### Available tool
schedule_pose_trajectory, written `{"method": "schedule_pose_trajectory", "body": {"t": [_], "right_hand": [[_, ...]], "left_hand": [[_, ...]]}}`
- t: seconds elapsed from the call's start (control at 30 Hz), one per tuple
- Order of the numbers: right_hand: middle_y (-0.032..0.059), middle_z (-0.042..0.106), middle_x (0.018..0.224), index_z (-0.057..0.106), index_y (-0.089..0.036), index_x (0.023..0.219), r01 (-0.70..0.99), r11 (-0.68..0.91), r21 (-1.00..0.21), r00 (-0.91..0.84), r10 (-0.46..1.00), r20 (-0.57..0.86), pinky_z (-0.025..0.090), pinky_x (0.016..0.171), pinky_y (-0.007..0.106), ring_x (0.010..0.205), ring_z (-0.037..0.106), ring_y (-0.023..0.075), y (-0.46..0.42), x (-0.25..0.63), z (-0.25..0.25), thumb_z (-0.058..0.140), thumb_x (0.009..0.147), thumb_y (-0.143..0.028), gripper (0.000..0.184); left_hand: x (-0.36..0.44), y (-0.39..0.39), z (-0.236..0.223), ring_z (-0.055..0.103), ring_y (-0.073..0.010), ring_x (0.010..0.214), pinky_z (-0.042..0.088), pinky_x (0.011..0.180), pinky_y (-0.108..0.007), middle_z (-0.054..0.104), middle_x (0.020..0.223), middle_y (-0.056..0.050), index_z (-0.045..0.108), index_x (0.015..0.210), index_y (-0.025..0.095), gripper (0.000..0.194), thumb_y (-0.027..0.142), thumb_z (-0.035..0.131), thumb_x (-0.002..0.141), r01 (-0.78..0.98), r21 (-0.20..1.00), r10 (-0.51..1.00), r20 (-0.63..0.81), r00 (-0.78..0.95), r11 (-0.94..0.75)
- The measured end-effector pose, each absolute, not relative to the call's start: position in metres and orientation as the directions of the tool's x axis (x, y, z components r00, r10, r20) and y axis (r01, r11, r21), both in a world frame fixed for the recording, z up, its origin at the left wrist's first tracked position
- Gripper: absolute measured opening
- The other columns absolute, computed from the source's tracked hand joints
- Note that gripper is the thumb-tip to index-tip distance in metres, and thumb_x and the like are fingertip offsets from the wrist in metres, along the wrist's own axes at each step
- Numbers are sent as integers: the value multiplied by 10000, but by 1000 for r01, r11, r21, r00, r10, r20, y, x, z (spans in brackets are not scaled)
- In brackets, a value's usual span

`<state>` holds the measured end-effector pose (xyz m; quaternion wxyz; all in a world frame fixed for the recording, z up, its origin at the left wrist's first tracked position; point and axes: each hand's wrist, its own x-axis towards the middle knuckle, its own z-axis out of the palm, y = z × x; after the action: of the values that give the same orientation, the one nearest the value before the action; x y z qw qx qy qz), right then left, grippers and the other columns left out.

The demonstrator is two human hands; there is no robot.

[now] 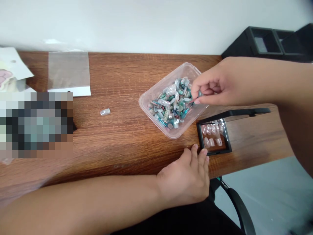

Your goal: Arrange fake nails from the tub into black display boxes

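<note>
A clear plastic tub (153, 92) on the wooden table holds a heap of press-on nails (171, 102) in teal, silver and clear tones. Over its right side, my right hand (211, 86) has thumb and forefinger pinched on what looks like a small nail, mostly hidden by the fingertips. My left hand (188, 174) lies flat at the table's front edge, fingers stretched and holding nothing. Its fingertips are at the near left corner of a black-framed case (227, 143). The case's lid stands raised, and several clear nails (213, 130) sit in rows inside.
One pale nail (105, 112) lies alone left of the tub. Farther left are a clear plastic bag (69, 70), printed cards (12, 63) and a blurred-out dark object (39, 124). Black bins (266, 42) stand back right; a chair armrest (241, 209) is below the table edge.
</note>
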<state>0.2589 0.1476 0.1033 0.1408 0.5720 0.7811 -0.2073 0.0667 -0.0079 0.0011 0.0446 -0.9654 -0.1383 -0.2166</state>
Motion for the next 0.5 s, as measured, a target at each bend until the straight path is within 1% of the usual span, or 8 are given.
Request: {"method": "schedule_pose_trajectory", "body": {"t": [0.07, 0.13, 0.2, 0.27, 0.33, 0.4, 0.47, 0.5], "right_hand": [[-191, 525, 510, 719, -137, 743, 968, 222, -119, -252, 844, -474, 250, 527, 220, 448, 363, -57, 145, 254, 107, 756, 788, -311, 183], [-196, 488, 490, 715, -145, 737, 970, 211, -119, -243, 844, -478, 276, 526, 211, 449, 366, -52, 142, 250, 111, 785, 740, -267, 141], [-199, 456, 488, 678, -137, 714, 965, 208, -163, -261, 840, -476, 264, 515, 196, 452, 358, -59, 139, 249, 113, 766, 749, -231, 133], [-196, 415, 495, 629, -119, 693, 958, 184, -219, -269, 841, -469, 226, 501, 186, 453, 334, -67, 137, 251, 113, 726, 778, -189, 147], [-180, 370, 513, 578, -101, 662, 939, 143, -313, -278, 852, -444, 195, 495, 179, 460, 304, -71, 134, 256, 113, 670, 820, -149, 188], [-159, 364, 549, 544, -95, 641, 883, 132, -450, -326, 862, -388, 200, 496, 155, 482, 306, -71, 131, 263, 113, 605, 860, -95, 227], [-135, 393, 586, 541, -104, 644, 771, 195, -606, -444, 846, -294, 236, 495, 119, 514, 337, -62, 128, 271, 116, 564, 889, -63, 249], [-122, 417, 603, 557, -113, 663, 706, 236, -667, -508, 826, -245, 261, 493, 108, 529, 358, -53, 125, 276, 118, 562, 904, -75, 245]], "left_hand": [[67, -8, 1, 775, -319, 1065, 598, 843, -388, 744, 1248, -168, 777, 1202, 101, 405, 416, 610, 1010, 287, -21, 250, 437, 864, -958], [67, -8, 1, 774, -321, 1067, 598, 846, -391, 739, 1253, -174, 773, 1209, 96, 409, 413, 599, 1018, 284, -22, 247, 433, 867, -959], [66, -8, 1, 773, -320, 1073, 595, 858, -392, 735, 1257, -180, 768, 1217, 90, 410, 406, 588, 1026, 279, -29, 240, 425, 873, -960], [67, -7, 1, 772, -320, 1075, 594, 865, -392, 733, 1260, -181, 768, 1217, 89, 411, 405, 589, 1026, 278, -33, 238, 426, 873, -960], [67, -7, 1, 774, -320, 1071, 597, 867, -392, 737, 1257, -176, 772, 1211, 94, 413, 416, 600, 1018, 281, -33, 240, 430, 870, -959], [67, -8, 1, 774, -321, 1069, 602, 861, -393, 741, 1251, -172, 775, 1205, 97, 419, 428, 608, 1011, 283, -32, 241, 435, 867, -959], [67, -8, 0, 772, -321, 1077, 604, 862, -393, 744, 1246, -166, 774, 1207, 97, 421, 430, 606, 1011, 282, -36, 239, 435, 868, -959], [67, -9, -1, 770, -321, 1083, 603, 865, -394, 745, 1245, -164, 772, 1210, 95, 422, 428, 603, 1014, 281, -38, 238, 433, 870, -959]]}}
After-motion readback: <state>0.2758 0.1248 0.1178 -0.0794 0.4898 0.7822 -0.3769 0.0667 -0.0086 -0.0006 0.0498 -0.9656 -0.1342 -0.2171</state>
